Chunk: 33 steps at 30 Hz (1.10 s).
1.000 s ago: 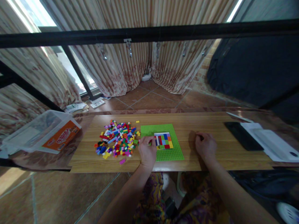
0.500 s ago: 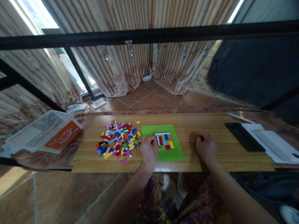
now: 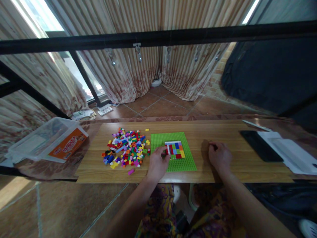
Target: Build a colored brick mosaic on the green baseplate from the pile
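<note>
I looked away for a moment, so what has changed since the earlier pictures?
The left hand has moved slightly rightward, to the left edge of the brick patch on the green baseplate. Whether a brick was gripped or released is hard to tell. The right hand stays curled right of the baseplate, and the loose brick pile looks unchanged.

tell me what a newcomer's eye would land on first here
Probably the heap of bright toy bricks on the left part of the wooden table. Next, just right of it, the green board carrying a patchwork of coloured bricks, with the left hand at the patchwork's left edge. The orange label on the plastic box at far left also stands out.
</note>
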Motion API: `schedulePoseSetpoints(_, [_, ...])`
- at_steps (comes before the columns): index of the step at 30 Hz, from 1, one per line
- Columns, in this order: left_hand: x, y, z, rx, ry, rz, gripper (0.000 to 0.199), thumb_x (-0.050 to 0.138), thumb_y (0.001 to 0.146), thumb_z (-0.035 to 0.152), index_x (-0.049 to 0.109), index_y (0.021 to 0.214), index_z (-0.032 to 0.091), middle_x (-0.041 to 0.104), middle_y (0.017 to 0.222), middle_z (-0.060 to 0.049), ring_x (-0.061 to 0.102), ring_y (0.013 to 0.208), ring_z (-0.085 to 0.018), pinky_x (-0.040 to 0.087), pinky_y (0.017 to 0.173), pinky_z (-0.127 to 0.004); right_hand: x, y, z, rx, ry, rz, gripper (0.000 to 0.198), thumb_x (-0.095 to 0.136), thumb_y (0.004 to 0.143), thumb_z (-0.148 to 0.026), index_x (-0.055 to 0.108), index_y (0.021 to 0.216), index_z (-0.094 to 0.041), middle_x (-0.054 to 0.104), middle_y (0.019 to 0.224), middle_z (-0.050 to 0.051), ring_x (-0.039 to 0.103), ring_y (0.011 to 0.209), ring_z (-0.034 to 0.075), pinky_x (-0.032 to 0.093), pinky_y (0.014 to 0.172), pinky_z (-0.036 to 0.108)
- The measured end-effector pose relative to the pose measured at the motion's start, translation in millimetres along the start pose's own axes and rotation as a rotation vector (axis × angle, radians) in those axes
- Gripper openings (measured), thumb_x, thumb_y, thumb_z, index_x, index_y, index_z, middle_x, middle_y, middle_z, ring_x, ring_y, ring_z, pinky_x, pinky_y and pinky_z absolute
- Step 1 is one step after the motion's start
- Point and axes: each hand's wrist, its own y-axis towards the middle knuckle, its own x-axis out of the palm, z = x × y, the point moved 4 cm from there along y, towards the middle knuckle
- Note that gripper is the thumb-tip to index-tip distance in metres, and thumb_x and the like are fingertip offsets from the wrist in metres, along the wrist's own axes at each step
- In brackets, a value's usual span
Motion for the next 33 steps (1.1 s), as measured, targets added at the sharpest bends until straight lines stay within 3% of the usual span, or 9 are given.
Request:
schedulePoseSetpoints(5, [-2.4, 2.6, -0.9, -0.02, -0.002, -0.054, 0.027, 0.061, 0.08, 0.008, 0.069, 0.103, 0.02, 0.069, 0.095, -0.005, 0.065, 0.074, -0.012, 0.053, 0.071, -0.027, -0.5, -0.1, -0.1, -0.005, 0.017, 0.002, 0.033, 0.044, 0.082, -0.031, 0.071, 0.088, -0.014, 0.065, 0.087, 0.012, 0.053, 0.077, 0.02, 0.04, 0.072, 0.033])
schedulePoseSetpoints(11, [-6.2, 7.1, 4.1, 0.069, 0.047, -0.098, 0.024, 0.062, 0.08, 0.008, 0.073, 0.099, 0.02, 0.071, 0.098, -0.006, 0.066, 0.084, -0.015, 0.052, 0.079, -0.028, -2.6, -0.3, -1.7, 0.038, 0.0, -0.012, 0.033, 0.045, 0.082, -0.031, 0.072, 0.089, -0.015, 0.065, 0.088, 0.012, 0.052, 0.075, 0.02, 0.039, 0.071, 0.033])
schedulePoseSetpoints(19, [-6.0, 18.8, 10.3, -0.053, 0.222, -0.222, 0.021, 0.064, 0.079, 0.01, 0.075, 0.095, 0.018, 0.075, 0.093, -0.007, 0.068, 0.078, -0.017, 0.053, 0.077, -0.03, -0.7, -0.9, -0.6, 0.008, 0.0, 0.001, 0.034, 0.044, 0.082, -0.031, 0.072, 0.089, -0.014, 0.065, 0.087, 0.012, 0.052, 0.077, 0.02, 0.039, 0.073, 0.033])
schedulePoseSetpoints(28, [-3.2, 6.1, 2.4, -0.04, 0.116, -0.152, 0.034, 0.063, 0.08, 0.01, 0.066, 0.113, 0.018, 0.07, 0.103, -0.007, 0.066, 0.076, -0.014, 0.054, 0.078, -0.03, 0.5, -0.5, 1.1, -0.006, 0.003, 0.001, 0.035, 0.043, 0.082, -0.032, 0.073, 0.089, -0.014, 0.065, 0.086, 0.012, 0.051, 0.073, 0.019, 0.039, 0.071, 0.033])
schedulePoseSetpoints(33, [-5.2, -5.1, 3.5, 0.083, 0.118, -0.054, 0.048, 0.057, 0.085, 0.014, 0.051, 0.132, 0.022, 0.063, 0.121, -0.01, 0.065, 0.092, -0.018, 0.054, 0.088, -0.038, 1.8, -0.5, 2.9, -0.005, -0.006, -0.009, 0.035, 0.043, 0.082, -0.032, 0.072, 0.088, -0.014, 0.065, 0.086, 0.012, 0.051, 0.073, 0.019, 0.039, 0.07, 0.032])
